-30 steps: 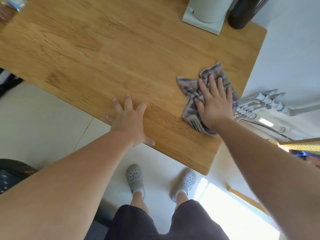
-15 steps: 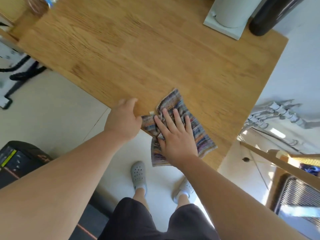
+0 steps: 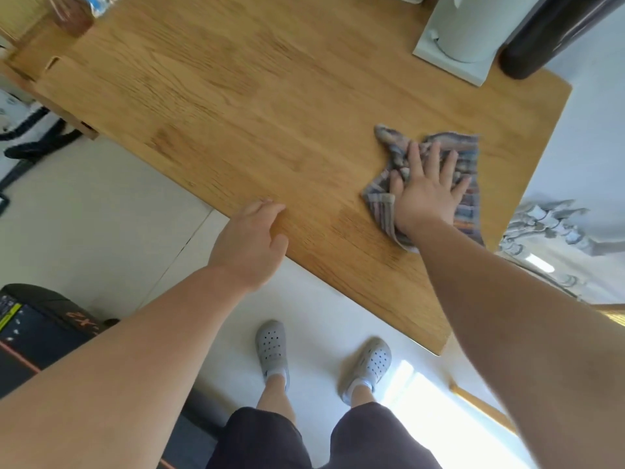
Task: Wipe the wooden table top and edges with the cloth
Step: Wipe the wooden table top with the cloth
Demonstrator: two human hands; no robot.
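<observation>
Your right hand (image 3: 426, 194) lies flat on the striped cloth (image 3: 468, 208), fingers straight and spread apart, pressing it onto the wooden surface (image 3: 236, 113). The cloth sits crumpled near the right end of the surface, a little in from both the near edge and the right edge. Your left hand (image 3: 250, 238) is at the near edge, well left of the cloth. Its fingers are curled onto the top and the thumb is against the rim, holding the edge.

At the far right corner a white appliance on a pale square base (image 3: 453, 59) stands just beside a dark cylinder (image 3: 541, 38), and both are well beyond the cloth. At the far left corner is a blurred plastic-wrapped item (image 3: 81, 8).

Between those corners and your hands the wood shows broad and bare. The right edge runs close past the cloth, and beyond it grey pipe fittings (image 3: 548, 225) sit low against the wall. On the floor to the left lie dark cables (image 3: 33, 130) and a black box (image 3: 40, 326). Your feet in grey clogs (image 3: 272, 346) stand just short of the near edge.
</observation>
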